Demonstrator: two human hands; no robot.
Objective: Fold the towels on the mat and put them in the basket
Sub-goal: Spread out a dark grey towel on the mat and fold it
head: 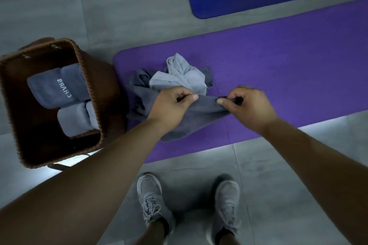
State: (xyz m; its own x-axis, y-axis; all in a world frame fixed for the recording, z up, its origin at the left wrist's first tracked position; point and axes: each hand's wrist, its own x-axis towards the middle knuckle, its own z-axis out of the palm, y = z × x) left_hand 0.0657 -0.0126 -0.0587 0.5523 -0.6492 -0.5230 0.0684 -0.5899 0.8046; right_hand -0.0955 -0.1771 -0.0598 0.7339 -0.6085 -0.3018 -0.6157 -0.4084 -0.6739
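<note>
Both hands, left hand [175, 101] and right hand [245, 103], pinch the dark grey towel [191, 119] edge in their fingers mid-frame, probably stretching it straight for folding, with the basket [87, 77] sitting handy at left.

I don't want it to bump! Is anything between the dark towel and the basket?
Nothing visible. The left hand and right hand pinch the dark towel over the purple mat; the open basket stands just left, partly filled.

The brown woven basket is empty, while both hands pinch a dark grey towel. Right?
Not empty: the head view shows folded grey towels inside the brown woven basket. The left hand and right hand do pinch the dark grey towel.
</note>
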